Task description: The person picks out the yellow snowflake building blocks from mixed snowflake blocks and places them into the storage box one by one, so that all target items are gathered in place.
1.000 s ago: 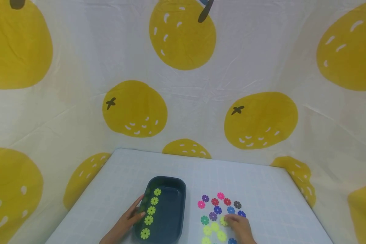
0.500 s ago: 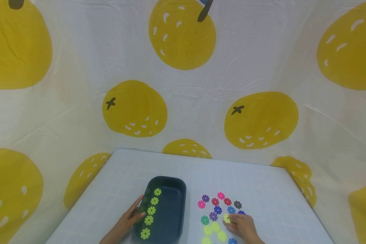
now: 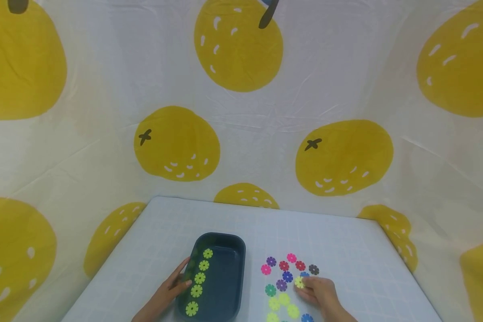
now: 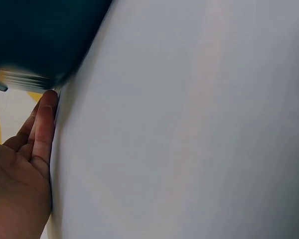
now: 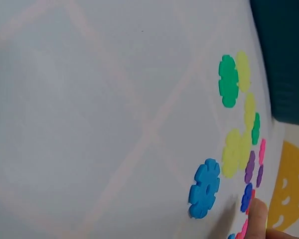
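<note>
My left hand holds the left side of a dark teal tray, its thumb over the rim and its fingers along the outer wall. In the left wrist view, fingers reach up to the tray's underside edge. Inside the tray, several yellow-green notched plastic discs lie in a column along the left. To the right, my right hand pinches one yellow-green notched disc between thumb and fingers above the loose discs. Only a fingertip of that hand shows in the right wrist view; the pinched disc is hidden there.
Loose discs lie spread right of the tray: pink, red, dark grey, purple, green, blue and several yellow-green ones. A pale cloth covers the table. Behind hangs a fruit-print curtain.
My right hand has picked up the yellow-green disc from the table and moved slightly up and to the right with it. The left hand and tray have stayed put.
</note>
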`<control>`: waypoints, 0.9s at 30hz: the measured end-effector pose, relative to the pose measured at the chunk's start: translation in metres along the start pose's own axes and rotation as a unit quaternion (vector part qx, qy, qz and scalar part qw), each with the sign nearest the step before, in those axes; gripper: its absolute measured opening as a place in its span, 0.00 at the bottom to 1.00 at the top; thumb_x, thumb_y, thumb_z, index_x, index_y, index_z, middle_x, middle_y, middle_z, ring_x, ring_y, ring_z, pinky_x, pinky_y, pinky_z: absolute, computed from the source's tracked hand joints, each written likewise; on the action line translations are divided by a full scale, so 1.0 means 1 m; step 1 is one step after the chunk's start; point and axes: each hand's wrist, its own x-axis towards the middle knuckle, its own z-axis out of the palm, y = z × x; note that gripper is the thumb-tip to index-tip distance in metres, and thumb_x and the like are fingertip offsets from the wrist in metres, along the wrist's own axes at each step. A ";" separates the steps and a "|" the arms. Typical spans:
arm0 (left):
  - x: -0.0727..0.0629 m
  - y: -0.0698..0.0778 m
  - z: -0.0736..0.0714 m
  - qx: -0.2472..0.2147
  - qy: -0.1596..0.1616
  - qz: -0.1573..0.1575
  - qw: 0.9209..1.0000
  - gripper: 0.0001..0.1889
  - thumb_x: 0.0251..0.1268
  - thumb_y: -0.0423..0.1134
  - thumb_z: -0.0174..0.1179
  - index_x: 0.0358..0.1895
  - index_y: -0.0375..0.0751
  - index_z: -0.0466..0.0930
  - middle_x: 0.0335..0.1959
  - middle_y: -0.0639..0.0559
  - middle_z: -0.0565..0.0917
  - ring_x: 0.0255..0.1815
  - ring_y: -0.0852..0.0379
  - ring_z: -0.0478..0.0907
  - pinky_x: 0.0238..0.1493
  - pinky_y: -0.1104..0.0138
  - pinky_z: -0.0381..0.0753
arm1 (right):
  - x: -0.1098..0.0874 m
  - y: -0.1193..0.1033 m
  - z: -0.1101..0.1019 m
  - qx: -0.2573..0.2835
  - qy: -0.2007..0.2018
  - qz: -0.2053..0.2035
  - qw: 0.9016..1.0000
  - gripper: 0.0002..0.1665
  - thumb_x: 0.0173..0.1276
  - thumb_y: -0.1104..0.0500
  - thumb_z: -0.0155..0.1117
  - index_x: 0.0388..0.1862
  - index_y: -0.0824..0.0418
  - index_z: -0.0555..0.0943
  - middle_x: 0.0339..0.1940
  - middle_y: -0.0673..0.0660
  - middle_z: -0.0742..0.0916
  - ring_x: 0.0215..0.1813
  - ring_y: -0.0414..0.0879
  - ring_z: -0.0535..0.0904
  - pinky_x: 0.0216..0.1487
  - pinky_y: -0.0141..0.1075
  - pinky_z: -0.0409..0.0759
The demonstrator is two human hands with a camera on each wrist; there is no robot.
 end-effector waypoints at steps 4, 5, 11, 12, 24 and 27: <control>0.000 0.000 0.000 -0.004 0.000 0.001 1.000 0.41 0.72 0.55 0.56 0.81 0.55 0.46 0.71 0.30 0.66 0.64 0.38 0.73 0.60 0.40 0.75 | -0.004 -0.006 -0.002 0.022 -0.004 -0.009 1.000 0.35 0.68 0.60 0.66 0.62 0.82 0.65 0.43 0.72 0.85 0.31 0.49 0.87 0.37 0.36 0.87; 0.000 0.000 0.000 -0.004 0.001 0.001 1.000 0.41 0.72 0.55 0.56 0.81 0.55 0.46 0.71 0.30 0.66 0.64 0.38 0.73 0.59 0.40 0.75 | -0.005 -0.007 -0.002 0.020 -0.007 -0.014 1.000 0.35 0.67 0.60 0.66 0.62 0.83 0.65 0.42 0.71 0.85 0.31 0.48 0.87 0.36 0.36 0.86; 0.000 -0.001 0.001 -0.006 0.003 0.000 1.000 0.41 0.72 0.55 0.57 0.81 0.57 0.46 0.70 0.31 0.67 0.62 0.40 0.74 0.59 0.40 0.76 | -0.012 -0.013 -0.005 0.033 -0.029 -0.045 0.998 0.29 0.66 0.62 0.65 0.58 0.81 0.70 0.35 0.66 0.86 0.30 0.48 0.87 0.35 0.34 0.86; 0.001 -0.001 0.001 -0.006 0.003 0.001 1.000 0.40 0.72 0.55 0.56 0.81 0.57 0.46 0.70 0.31 0.67 0.62 0.40 0.74 0.59 0.40 0.76 | -0.013 -0.014 -0.006 0.038 -0.035 -0.050 0.997 0.28 0.66 0.62 0.65 0.57 0.81 0.70 0.33 0.65 0.86 0.30 0.47 0.87 0.35 0.34 0.86; -0.001 0.000 0.000 -0.016 -0.010 0.012 1.000 0.40 0.73 0.54 0.55 0.81 0.56 0.45 0.72 0.28 0.64 0.65 0.36 0.72 0.60 0.40 0.75 | -0.029 -0.039 0.002 0.065 -0.079 -0.078 0.992 0.24 0.69 0.65 0.61 0.58 0.80 0.71 0.34 0.64 0.87 0.31 0.48 0.88 0.38 0.36 0.87; 0.000 0.000 -0.001 -0.022 -0.020 0.019 0.999 0.40 0.74 0.53 0.54 0.81 0.55 0.44 0.72 0.27 0.63 0.65 0.37 0.73 0.60 0.41 0.76 | -0.033 -0.045 0.009 0.075 -0.096 -0.091 0.988 0.25 0.69 0.65 0.61 0.59 0.81 0.70 0.36 0.65 0.87 0.34 0.50 0.89 0.39 0.36 0.87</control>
